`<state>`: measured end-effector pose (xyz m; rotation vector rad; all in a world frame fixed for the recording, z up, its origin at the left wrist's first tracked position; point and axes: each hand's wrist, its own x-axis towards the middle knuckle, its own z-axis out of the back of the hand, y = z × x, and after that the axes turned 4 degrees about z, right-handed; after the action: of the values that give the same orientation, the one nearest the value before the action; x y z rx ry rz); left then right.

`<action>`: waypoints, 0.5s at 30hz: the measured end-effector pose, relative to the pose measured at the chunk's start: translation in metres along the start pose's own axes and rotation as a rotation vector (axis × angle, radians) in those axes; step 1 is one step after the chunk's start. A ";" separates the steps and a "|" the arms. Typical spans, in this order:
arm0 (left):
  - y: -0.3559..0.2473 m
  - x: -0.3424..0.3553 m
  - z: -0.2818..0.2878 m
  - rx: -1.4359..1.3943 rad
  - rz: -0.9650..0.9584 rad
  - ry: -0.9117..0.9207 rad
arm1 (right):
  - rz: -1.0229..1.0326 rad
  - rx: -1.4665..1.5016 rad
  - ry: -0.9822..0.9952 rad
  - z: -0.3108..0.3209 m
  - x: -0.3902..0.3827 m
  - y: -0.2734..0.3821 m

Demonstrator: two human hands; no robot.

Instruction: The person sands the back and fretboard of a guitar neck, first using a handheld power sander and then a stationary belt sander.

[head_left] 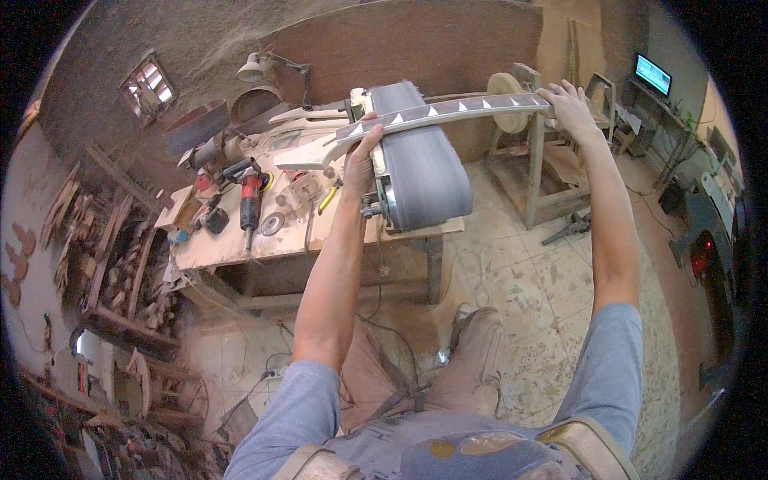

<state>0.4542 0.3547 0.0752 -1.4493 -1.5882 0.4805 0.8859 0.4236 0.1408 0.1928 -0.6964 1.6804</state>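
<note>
A guitar neck [460, 109] with a dark fingerboard and white triangular inlays lies across a belt sander [428, 176] with a wide grey belt. Pale wood, which looks like the guitar's body [308, 152], extends from the neck's left end. My left hand [362, 156] grips the neck near that end, thumb on top, beside the sander's left edge. At the neck's far right end, my right hand [570, 112] holds on with the thumb side, its other fingers stretched upward. Whether the underside touches the belt cannot be made out.
On the workbench [280, 244] left of the sander lie a red and black power tool [250, 200], a yellow-handled tool [328, 198] and a disc [273, 224]. A desk lamp [252, 68] stands behind. A wooden stand with a round wheel [508, 102] is at the right; cables [404, 340] cross the floor.
</note>
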 end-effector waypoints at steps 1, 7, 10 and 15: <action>0.000 -0.002 -0.004 0.022 0.003 0.015 | -0.006 0.000 0.011 -0.005 0.000 -0.004; -0.001 -0.005 -0.005 -0.092 -0.006 -0.030 | -0.007 0.002 0.047 -0.001 0.012 0.007; -0.003 -0.004 0.006 -0.057 -0.053 -0.073 | -0.003 0.030 0.051 0.004 0.016 0.020; -0.011 -0.009 0.008 0.005 -0.060 -0.097 | -0.002 0.079 0.058 0.008 0.017 0.032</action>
<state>0.4403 0.3462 0.0760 -1.3885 -1.7012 0.5262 0.8501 0.4308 0.1451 0.1995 -0.5862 1.7067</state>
